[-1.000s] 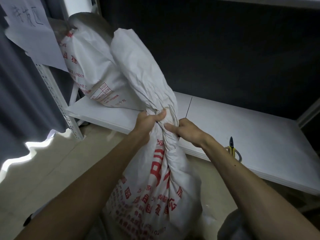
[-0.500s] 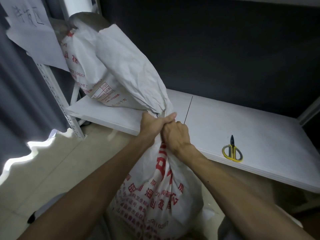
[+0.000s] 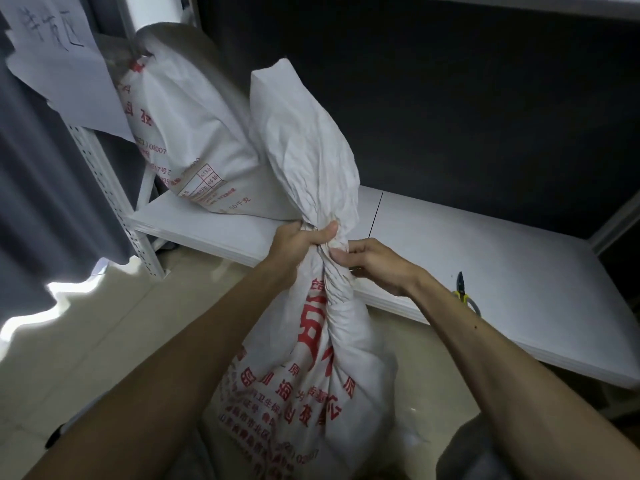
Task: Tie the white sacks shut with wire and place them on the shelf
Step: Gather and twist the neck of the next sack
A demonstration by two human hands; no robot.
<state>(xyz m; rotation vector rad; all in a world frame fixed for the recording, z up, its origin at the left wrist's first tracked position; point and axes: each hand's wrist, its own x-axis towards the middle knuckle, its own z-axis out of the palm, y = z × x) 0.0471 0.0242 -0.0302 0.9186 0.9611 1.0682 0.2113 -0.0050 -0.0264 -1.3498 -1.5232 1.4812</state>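
Two sacks (image 3: 311,341), one shelf (image 3: 485,271), seemingly dim

shelf (image 3: 485,271) bare at middle, second sack (image 3: 180,140) filling left end, cutters (image 3: 462,289) near front edge

dark wall (image 3: 450,98), pale tiled floor (image 3: 104,341), grey curtain (image 3: 41,202)

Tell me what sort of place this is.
Probably a storeroom or stock area. A white metal shelf with perforated uprights holds a printed white sack, a handwritten paper sign hangs from its frame, and both hands grip a second sack standing on the floor.
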